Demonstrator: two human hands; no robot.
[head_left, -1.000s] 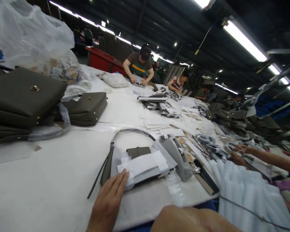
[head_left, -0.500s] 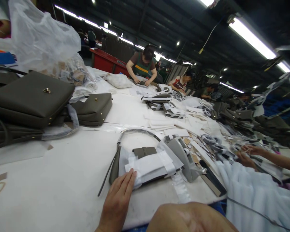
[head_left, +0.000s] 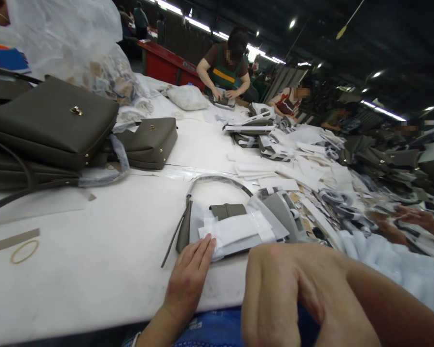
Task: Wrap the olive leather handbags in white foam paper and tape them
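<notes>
My left hand lies flat on the white table, fingers stretched out, fingertips on the near corner of a small olive handbag wrapped in white paper and clear film. The bag's strap arcs behind it. My right hand is raised close to the camera, its fingers curled downward; nothing shows in it, though the palm side is hidden.
Large olive handbags are stacked at the left, a smaller one beside them, plastic bags behind. White paper sheets and bag parts cover the right half. White foam wrap lies at right. Other people's hands work nearby.
My right hand has risen from the bottom edge into full view near the camera. The view has tilted down and shifted; my left hand stays on the wrapped bag.
</notes>
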